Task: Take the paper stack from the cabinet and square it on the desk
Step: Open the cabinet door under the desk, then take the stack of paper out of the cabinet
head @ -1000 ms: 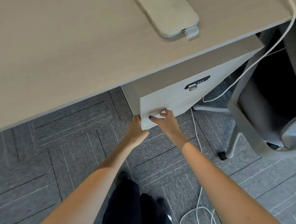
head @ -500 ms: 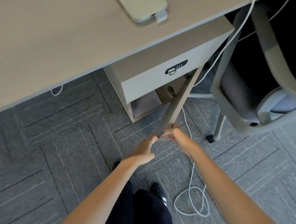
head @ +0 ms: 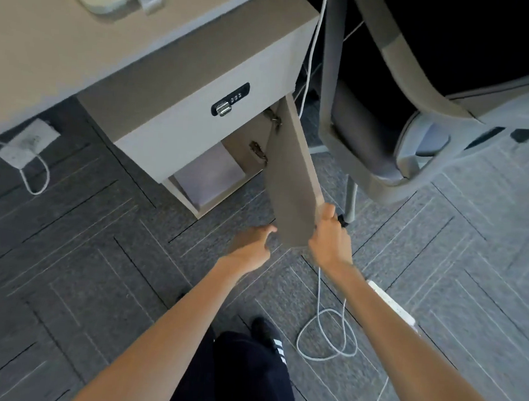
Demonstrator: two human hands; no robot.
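The right hand [head: 329,239] grips the near free edge of the open cabinet door [head: 292,183], fingers wrapped round its outer face and the thumb pointing up along the edge, the forearm reaching in straight from the lower right. The left hand [head: 250,246] hangs just left of the door's near corner, loosely curled and holding nothing, its fingertips close to the door but whether they touch it cannot be told; its forearm stretches in from the lower left. The door stands swung out toward the viewer, hinged on the right side of the cabinet [head: 181,122], which sits under the counter [head: 48,44]. Inside the open lower compartment, on the floor of the cabinet, lies the pale paper stack [head: 208,174], flat and well apart from both hands. Above the opening a closed drawer front carries a dark combination lock [head: 230,103]. To the right stands a grey office chair [head: 387,130], and a white cable [head: 325,336] loops on the carpet near the right forearm.
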